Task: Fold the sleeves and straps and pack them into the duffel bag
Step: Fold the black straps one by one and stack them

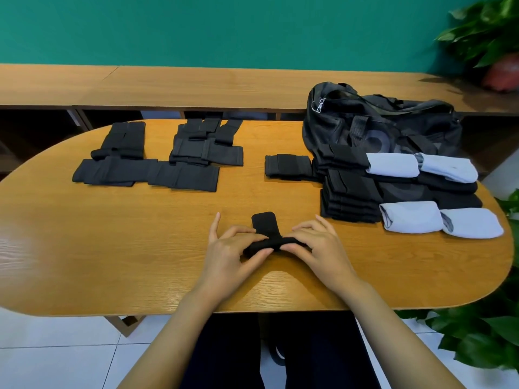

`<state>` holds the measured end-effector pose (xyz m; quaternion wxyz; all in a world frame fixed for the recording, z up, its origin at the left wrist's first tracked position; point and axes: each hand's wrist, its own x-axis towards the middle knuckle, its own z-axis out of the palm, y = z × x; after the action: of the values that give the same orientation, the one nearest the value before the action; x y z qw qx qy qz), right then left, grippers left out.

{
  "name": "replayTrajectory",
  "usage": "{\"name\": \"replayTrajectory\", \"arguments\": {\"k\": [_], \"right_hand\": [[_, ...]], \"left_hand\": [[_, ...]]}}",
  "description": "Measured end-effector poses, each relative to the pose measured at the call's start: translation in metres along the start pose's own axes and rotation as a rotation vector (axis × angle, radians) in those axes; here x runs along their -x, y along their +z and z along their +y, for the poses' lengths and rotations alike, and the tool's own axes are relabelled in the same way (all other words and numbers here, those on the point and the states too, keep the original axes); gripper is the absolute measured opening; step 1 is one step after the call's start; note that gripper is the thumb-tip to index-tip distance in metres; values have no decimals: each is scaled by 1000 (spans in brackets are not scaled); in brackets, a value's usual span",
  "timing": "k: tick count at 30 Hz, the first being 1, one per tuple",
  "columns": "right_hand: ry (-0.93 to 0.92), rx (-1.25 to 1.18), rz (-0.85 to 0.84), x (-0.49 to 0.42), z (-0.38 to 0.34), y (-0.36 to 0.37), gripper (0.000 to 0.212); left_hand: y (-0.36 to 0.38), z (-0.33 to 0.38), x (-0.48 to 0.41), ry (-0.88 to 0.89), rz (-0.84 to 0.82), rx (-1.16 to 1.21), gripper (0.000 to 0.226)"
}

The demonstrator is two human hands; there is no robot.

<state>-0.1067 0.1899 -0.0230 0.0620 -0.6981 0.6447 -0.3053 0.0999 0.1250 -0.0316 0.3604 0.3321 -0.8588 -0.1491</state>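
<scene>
A small black strap (266, 230) lies near the table's front edge, one rounded end pointing away from me. My left hand (231, 248) pinches its left end and my right hand (317, 245) pinches its right end, both with curled fingers. The black duffel bag (387, 122) sits at the back right. In front of it are stacks of folded black straps (351, 197) and several folded light blue sleeves (393, 165). Unfolded black straps (146, 171) lie spread at the back left, and one folded black strap (288, 167) lies alone in the middle.
The oval wooden table (112, 248) has bare wood at the front left. A wooden bench (196, 85) runs along the green wall behind. Leafy plants stand at the right (483, 35), and lower right by the table edge.
</scene>
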Motion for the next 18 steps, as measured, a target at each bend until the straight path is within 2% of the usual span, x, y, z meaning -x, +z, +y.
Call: {"name": "replayTrajectory", "arguments": {"k": [4, 7, 10, 12, 14, 18], "right_hand": [[105, -50, 18, -16, -9, -7, 46], [212, -63, 5, -29, -16, -9, 38], [199, -37, 13, -35, -19, -3, 55], [190, 51, 21, -34, -18, 2, 66], [183, 143, -7, -26, -16, 7, 68], [138, 235, -122, -11, -10, 14, 65]], "left_hand": [[3, 1, -7, -147, 50, 58, 43], [3, 2, -17, -268, 54, 81, 48], [4, 1, -26, -396, 5, 103, 57], [7, -2, -27, -413, 8, 72, 69], [7, -5, -24, -397, 16, 34, 75], [2, -12, -19, -338, -125, 0, 71]]}}
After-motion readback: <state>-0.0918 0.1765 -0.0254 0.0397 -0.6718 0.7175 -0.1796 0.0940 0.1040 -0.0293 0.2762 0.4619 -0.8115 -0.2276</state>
